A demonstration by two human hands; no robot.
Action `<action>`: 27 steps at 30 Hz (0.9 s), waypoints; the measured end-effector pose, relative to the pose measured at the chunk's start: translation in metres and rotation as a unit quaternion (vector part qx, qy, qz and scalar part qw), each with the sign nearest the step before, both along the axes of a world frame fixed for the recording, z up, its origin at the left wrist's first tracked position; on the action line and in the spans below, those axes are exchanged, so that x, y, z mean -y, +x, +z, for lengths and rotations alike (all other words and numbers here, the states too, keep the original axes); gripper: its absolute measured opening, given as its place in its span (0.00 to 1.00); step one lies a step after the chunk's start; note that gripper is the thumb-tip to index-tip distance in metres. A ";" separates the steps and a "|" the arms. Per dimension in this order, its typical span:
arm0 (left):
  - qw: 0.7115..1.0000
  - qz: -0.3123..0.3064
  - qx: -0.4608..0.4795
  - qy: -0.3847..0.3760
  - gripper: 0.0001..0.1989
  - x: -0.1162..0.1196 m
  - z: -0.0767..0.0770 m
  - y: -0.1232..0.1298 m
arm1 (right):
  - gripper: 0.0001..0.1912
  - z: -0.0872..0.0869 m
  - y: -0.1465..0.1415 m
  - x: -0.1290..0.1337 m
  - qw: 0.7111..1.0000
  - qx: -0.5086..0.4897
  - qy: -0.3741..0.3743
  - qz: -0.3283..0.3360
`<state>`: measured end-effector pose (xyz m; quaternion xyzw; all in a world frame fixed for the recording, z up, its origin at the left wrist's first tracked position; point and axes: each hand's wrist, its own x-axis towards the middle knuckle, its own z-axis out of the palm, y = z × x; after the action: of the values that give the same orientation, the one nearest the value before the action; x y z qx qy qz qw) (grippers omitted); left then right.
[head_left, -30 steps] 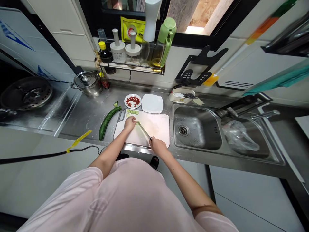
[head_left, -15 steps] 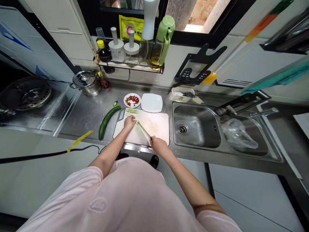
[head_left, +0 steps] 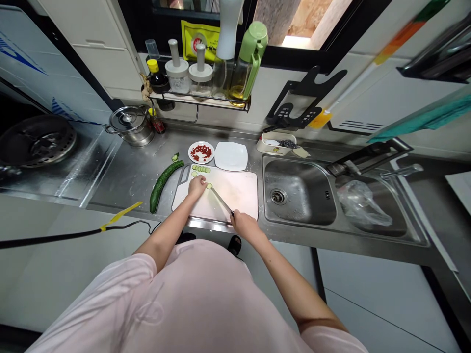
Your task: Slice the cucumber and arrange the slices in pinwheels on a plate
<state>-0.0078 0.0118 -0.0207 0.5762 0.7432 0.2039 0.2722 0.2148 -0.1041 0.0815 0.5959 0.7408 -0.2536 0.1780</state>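
Cucumber slice (head_left: pixel 209 186) is on the cutting board (head_left: pixel 239 189) by the knife (head_left: pixel 222 199) tip, looks mid-slicing. Right hand (head_left: pixel 245 225) has its fingers clamped on the knife; can't tell if left hand's (head_left: pixel 197 187) grip anything. Next cut probably wants those tucked clear.

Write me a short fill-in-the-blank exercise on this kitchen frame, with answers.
The right hand grips a ____ over the cutting board.
The long cucumber lies to the ____ of the cutting board.
The round plate holds small pieces coloured ____.
The steel pot is covered with a ____.

Missing words: knife; left; red; lid
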 end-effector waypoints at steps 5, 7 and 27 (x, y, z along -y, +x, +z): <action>1.000 -0.006 -0.001 0.008 0.09 0.000 -0.004 -0.001 | 0.17 -0.003 -0.007 -0.006 1.000 0.001 0.007 -0.005; 1.000 -0.008 0.001 0.014 0.09 -0.001 -0.006 -0.001 | 0.17 -0.004 -0.010 -0.009 1.000 -0.004 0.010 -0.003; 1.000 -0.008 -0.003 0.009 0.10 0.000 -0.004 -0.001 | 0.17 -0.003 -0.008 -0.010 1.000 -0.001 0.002 0.002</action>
<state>-0.0088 0.0122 -0.0247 0.5847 0.7376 0.2067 0.2670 0.2067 -0.0938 0.0783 0.5945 0.7428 -0.2523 0.1765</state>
